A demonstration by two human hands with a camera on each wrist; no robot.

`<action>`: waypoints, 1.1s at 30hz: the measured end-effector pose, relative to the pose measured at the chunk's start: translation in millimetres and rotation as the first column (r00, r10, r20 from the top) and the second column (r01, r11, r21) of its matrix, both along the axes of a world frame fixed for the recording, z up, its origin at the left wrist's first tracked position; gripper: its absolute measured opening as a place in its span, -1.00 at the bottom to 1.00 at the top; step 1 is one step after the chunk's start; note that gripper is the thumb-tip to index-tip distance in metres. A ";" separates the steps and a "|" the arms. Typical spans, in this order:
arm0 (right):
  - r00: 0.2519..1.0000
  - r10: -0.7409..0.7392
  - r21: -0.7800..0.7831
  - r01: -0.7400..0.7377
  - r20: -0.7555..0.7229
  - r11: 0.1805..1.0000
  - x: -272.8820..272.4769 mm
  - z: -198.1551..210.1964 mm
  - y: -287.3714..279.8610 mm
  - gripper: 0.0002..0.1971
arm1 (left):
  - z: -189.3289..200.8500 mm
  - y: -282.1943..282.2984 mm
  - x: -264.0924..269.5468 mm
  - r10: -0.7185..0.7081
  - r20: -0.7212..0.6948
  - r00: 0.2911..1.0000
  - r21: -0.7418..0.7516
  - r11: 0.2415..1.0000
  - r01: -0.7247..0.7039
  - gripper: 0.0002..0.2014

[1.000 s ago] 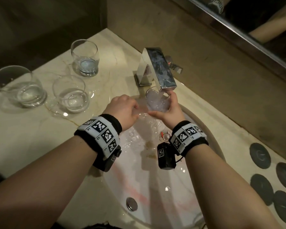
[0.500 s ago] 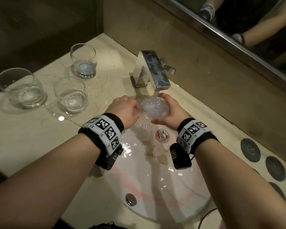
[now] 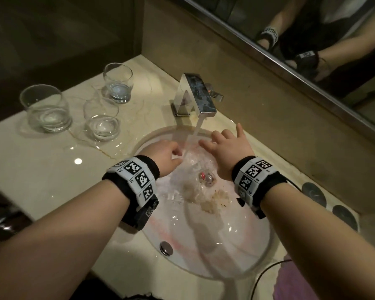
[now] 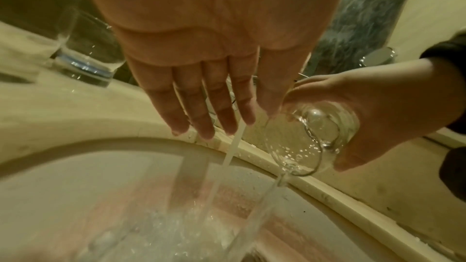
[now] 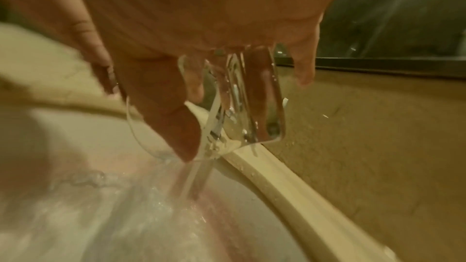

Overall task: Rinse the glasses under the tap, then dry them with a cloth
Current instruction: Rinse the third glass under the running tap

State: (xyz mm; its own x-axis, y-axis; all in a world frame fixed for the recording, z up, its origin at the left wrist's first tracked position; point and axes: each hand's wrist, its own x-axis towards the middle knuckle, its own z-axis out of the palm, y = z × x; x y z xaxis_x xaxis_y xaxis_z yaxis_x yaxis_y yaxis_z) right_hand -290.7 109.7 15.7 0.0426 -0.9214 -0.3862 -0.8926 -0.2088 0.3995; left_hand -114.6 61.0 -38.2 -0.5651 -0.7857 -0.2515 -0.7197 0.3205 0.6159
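1. A clear glass [image 4: 315, 136] is being held in the right hand [image 3: 227, 148] over the sink [image 3: 225, 245], tipped mouth-down, so that water is being poured from its rim into the basin.
2. The glass is being gripped by the right thumb and curled fingers [image 5: 171, 119], as is shown in both wrist views; the little finger is being held out straight, away from the glass.
3. The glass is hidden under the right hand in the head view.
4. Nothing is being held by the left hand [image 3: 165, 154]; in its wrist view its fingers [image 4: 199, 105] are being kept nearly straight and close together, pointing down.
5. The stream of water [image 3: 193, 137] from the tap [image 3: 197, 94] is being touched by the left fingertips or passed just beside them; which cannot be told.
6. The stream is being run down between the two hands into the basin.
7. Three other glasses [image 3: 102, 120] are being kept upright on the marble counter [image 3: 41, 169] to the left of the sink, each with a little water at the bottom.
8. A purple cloth [image 3: 294, 280] is being shown at the lower right edge of the head view.
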 end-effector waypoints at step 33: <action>-0.309 -0.342 0.460 0.550 0.887 0.697 -38.8 -81.0 -44.6 -0.49 | -19.7 -63.0 -50.3 0.691 -0.440 0.573 0.856 0.516 0.036 -0.90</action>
